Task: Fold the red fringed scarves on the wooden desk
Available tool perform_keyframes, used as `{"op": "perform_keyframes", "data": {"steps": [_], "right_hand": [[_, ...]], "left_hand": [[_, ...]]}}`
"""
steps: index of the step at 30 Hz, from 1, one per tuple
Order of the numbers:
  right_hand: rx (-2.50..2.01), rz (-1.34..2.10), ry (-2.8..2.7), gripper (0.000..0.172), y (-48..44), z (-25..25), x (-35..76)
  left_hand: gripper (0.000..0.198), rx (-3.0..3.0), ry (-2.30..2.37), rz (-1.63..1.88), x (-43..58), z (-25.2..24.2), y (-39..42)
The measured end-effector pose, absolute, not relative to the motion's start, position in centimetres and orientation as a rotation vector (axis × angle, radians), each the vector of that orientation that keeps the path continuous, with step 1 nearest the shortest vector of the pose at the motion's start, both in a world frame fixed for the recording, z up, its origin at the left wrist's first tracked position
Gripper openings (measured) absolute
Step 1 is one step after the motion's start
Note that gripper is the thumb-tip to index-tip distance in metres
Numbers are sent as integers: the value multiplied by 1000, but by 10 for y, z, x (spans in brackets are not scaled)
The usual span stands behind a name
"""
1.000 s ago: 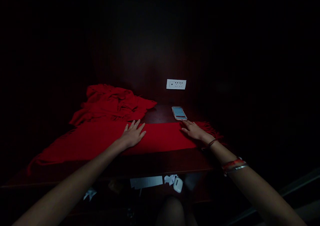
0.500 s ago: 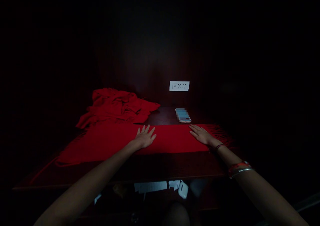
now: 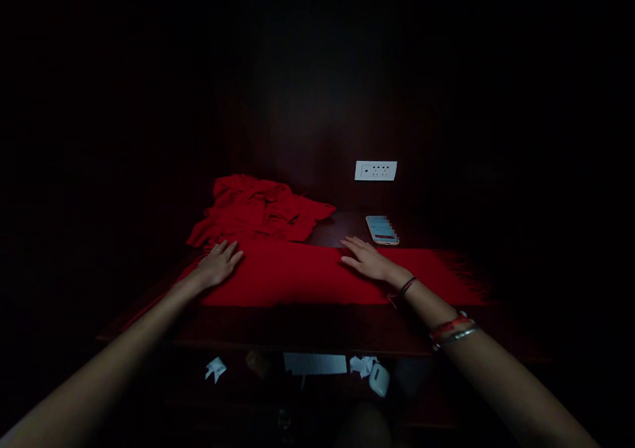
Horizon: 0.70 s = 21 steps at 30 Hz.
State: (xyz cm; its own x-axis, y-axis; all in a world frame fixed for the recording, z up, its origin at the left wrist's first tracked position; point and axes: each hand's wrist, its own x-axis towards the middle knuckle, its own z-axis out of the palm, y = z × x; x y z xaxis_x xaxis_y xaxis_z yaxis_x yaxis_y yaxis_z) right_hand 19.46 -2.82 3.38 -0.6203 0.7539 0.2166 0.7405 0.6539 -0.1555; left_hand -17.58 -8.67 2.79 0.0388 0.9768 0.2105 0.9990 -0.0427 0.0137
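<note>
My left hand point(image 3: 218, 263) lay open and flat, palm down and fingers spread, on the long red woollen scarf point(image 3: 307, 276) that stretched as a smooth band across the dark wooden surface point(image 3: 317, 325). My right hand point(image 3: 364, 261) rested the same way, open and holding nothing, on the same band at three o'clock from the left hand and well apart from it. The scarf's fringed end ran out further at three o'clock, past my right wrist, which carried a thin dark cord and a pair of red and silver bangles point(image 3: 452, 327).

At twelve o'clock from my left hand sat a crumpled heap of red cloth point(image 3: 258, 208), touching the band's far edge; I could not tell whether it was part of the same scarf. A lit smartphone point(image 3: 381, 229) lay on the bare wood just beyond my right fingertips, at one o'clock. Above it, a white socket plate point(image 3: 376, 170) sat on the dark back wall.

Below the near edge, at six o'clock, lay a white sheet of paper point(image 3: 315, 363), crumpled white scraps point(image 3: 215, 369) and a small white earbud case point(image 3: 380, 379)
</note>
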Motion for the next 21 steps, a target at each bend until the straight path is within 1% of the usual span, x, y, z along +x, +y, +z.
{"op": "perform_keyframes", "data": {"steps": [2, 5, 8, 10, 13, 18, 21], "right_hand": [[-1159, 158, -2687, 61, -39, 31, 168], [-1244, 234, -2784, 60, -50, 18, 158], [-1336, 204, -2784, 58, -50, 7, 173], [-1373, 171, -2773, 58, -47, 5, 186], [-1410, 139, -2769, 57, -44, 6, 197], [-1432, 98, -2752, 57, -42, 5, 208], [-1445, 77, -2743, 57, -41, 4, 219]], "left_hand": [[54, -2193, -2170, -339, -184, 17, -90], [62, -2119, -2319, -686, -193, 6, -90], [61, -2158, -2389, -947, -207, 1, -88], [60, -2224, -2386, -1001, -214, 0, -88], [56, -2251, -2362, -911, -215, 1, -95], [52, -2238, -2364, -380, -201, 13, -111], [48, -2252, -2341, -141, -205, 15, -114]]}}
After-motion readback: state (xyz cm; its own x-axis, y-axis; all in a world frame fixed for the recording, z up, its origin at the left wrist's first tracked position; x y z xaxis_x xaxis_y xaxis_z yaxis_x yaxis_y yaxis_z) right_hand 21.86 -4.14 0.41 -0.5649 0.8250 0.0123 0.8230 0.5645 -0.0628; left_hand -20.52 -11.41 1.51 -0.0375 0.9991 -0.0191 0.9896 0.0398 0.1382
